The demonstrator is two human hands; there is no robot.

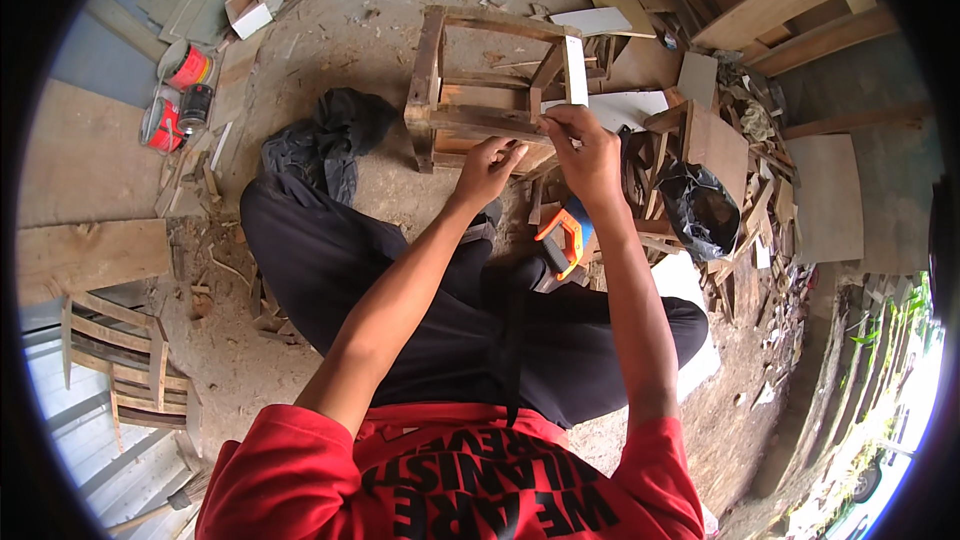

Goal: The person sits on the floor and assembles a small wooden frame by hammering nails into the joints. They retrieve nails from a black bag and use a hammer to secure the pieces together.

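Our red shirt (290, 460) lies nearest, our black trousers (330, 250) beyond. We hold our hands apart: left hand (487, 172) curled beside the wooden frame (480, 123) ahead on the floor, right hand (588, 152) with fingers bunched near its corner. We cannot tell whether either grips anything. An orange-handled saw (572, 233) sits near our right forearm.
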